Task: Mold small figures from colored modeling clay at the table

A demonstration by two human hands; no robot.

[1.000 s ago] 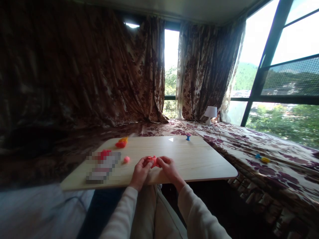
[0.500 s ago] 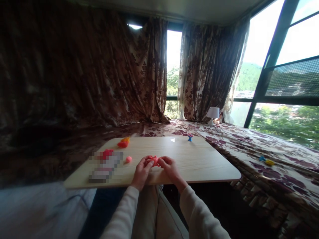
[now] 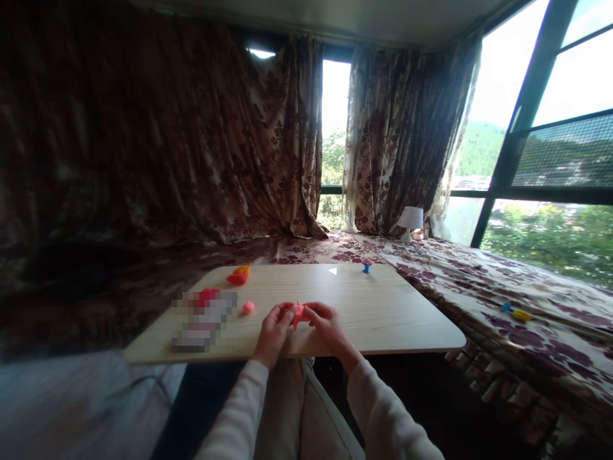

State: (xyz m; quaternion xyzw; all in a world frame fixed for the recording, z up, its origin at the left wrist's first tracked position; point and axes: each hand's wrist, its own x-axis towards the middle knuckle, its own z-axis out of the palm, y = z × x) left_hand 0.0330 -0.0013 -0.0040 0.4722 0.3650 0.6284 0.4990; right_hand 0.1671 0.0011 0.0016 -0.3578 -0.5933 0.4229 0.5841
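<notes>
My left hand (image 3: 272,331) and my right hand (image 3: 329,326) meet over the near edge of a light wooden table (image 3: 393,319). Both pinch a small red lump of clay (image 3: 299,312) between their fingertips, just above the tabletop. The fingers of each hand are curled round it. A small pink ball (image 3: 248,308) lies on the table to the left of my left hand.
A red and orange clay piece (image 3: 238,275) lies at the table's far left, a small blue piece (image 3: 366,266) at the far middle. A blurred-out item (image 3: 204,318) lies left. A white lamp (image 3: 410,221) stands by the window. Blue and yellow bits (image 3: 516,313) lie on the floral cloth, right.
The red lump has been turned and pressed between my fingers and now shows a more pointed shape. My hands stay in the same place; the view has shifted slightly.
</notes>
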